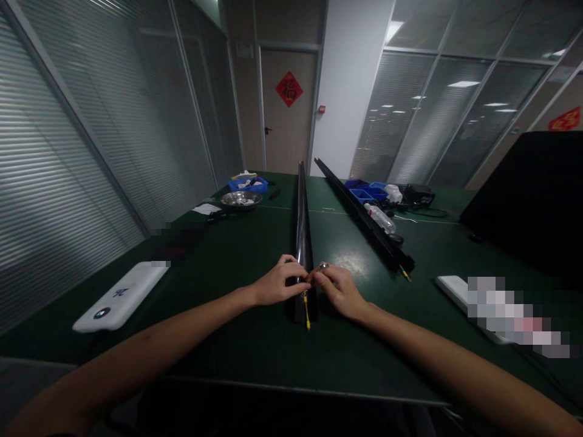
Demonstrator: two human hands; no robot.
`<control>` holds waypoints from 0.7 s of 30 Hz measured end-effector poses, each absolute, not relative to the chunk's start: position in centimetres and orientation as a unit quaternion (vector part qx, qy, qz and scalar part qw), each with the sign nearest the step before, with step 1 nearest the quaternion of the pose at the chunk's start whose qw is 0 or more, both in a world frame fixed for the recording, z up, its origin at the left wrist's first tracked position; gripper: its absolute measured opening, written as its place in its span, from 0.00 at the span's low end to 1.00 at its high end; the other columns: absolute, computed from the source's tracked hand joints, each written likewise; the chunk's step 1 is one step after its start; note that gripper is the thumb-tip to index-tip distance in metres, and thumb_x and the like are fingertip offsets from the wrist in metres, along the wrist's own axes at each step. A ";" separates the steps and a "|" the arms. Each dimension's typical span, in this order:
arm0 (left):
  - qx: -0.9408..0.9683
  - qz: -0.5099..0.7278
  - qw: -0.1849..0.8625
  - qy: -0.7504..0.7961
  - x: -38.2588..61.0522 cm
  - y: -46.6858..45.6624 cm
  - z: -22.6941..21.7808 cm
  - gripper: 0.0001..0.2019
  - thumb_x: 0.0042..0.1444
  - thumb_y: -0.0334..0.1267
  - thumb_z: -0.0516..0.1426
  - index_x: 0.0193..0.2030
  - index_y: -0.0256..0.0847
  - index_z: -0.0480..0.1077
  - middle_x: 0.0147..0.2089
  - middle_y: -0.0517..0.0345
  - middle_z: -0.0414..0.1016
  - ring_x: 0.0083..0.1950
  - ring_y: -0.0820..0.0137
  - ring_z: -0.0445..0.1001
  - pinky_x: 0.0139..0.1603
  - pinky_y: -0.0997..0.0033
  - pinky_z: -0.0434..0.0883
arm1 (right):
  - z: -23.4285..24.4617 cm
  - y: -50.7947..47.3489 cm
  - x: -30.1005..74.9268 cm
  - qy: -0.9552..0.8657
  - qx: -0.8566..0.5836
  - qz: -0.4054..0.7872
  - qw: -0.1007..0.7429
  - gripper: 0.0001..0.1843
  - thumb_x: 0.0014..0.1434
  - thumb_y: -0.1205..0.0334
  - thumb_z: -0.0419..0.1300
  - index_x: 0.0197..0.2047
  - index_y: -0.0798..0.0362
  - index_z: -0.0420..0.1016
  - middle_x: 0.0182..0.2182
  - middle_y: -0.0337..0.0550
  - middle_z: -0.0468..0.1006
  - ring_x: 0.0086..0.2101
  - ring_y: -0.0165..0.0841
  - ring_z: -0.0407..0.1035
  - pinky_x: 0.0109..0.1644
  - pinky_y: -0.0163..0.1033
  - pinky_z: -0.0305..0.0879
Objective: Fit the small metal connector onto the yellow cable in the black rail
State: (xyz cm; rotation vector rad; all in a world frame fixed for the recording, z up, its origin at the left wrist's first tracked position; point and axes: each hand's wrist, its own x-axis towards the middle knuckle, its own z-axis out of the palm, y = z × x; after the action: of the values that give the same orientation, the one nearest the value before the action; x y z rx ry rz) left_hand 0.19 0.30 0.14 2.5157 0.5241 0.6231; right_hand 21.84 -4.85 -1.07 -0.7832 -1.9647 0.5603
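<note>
A long black channel-shaped bar [302, 224] lies lengthwise on the green table, its near end in front of me. From that end a short yellow wire [307, 311] with a small tip hangs toward me. My left hand [286, 281] rests over the bar from the left, fingers bent and pinched near the wire's upper end. Opposite it, my right hand [337, 288] is closed from the right, thumb and forefinger meeting the left fingertips. A ring shows on a right finger. What lies between the fingertips is too small to make out.
A second black bar [364, 215] lies slanted to the right, beside a plastic bottle [381, 218] and blue bins [368, 192]. At back left stand a metal bowl [241, 201] and a blue tray [248, 184]. White flat objects lie left [122, 297] and right [455, 288].
</note>
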 end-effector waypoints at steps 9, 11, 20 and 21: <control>0.924 0.232 0.239 0.185 0.3 0.3 0.1 0.07 0.69 0.38 0.56 0.44 0.41 0.75 0.42 0.58 0.80 0.48 0.66 0.74 0.64 0.57 0.57 | -1.3 -5.1 21.7 -0.793 -0.338 0.216 0.459 0.18 0.75 0.54 0.50 0.42 0.52 0.79 0.34 0.45 0.78 0.35 0.35 0.73 0.41 0.39 0.69; 0.918 0.257 0.231 0.195 0.2 0.1 0.2 0.07 0.67 0.38 0.56 0.44 0.40 0.75 0.43 0.57 0.79 0.48 0.65 0.74 0.62 0.58 0.60 | -1.4 -5.0 21.7 -0.792 -0.342 0.206 0.461 0.18 0.75 0.54 0.51 0.40 0.53 0.78 0.33 0.44 0.78 0.34 0.35 0.73 0.40 0.39 0.68; 0.865 0.487 0.072 0.099 -0.3 -2.7 4.5 0.10 0.63 0.31 0.51 0.43 0.41 0.73 0.37 0.54 0.78 0.39 0.64 0.76 0.45 0.58 0.71 | -1.4 -5.0 21.8 -0.801 -0.319 0.211 0.460 0.18 0.75 0.56 0.51 0.39 0.52 0.77 0.32 0.42 0.76 0.33 0.33 0.72 0.39 0.37 0.67; 0.863 0.498 0.053 0.066 -0.5 -3.4 5.4 0.11 0.62 0.31 0.51 0.45 0.42 0.73 0.36 0.55 0.78 0.37 0.64 0.76 0.43 0.58 0.71 | -1.3 -5.0 21.7 -0.802 -0.322 0.210 0.458 0.18 0.75 0.56 0.51 0.39 0.52 0.78 0.32 0.42 0.76 0.33 0.33 0.72 0.39 0.37 0.67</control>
State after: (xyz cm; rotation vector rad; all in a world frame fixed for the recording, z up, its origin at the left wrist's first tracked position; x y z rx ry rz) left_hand -0.55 -3.43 5.44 2.6234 0.2007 1.5127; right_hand 21.74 -5.04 -1.34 -0.7921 -1.9745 0.5167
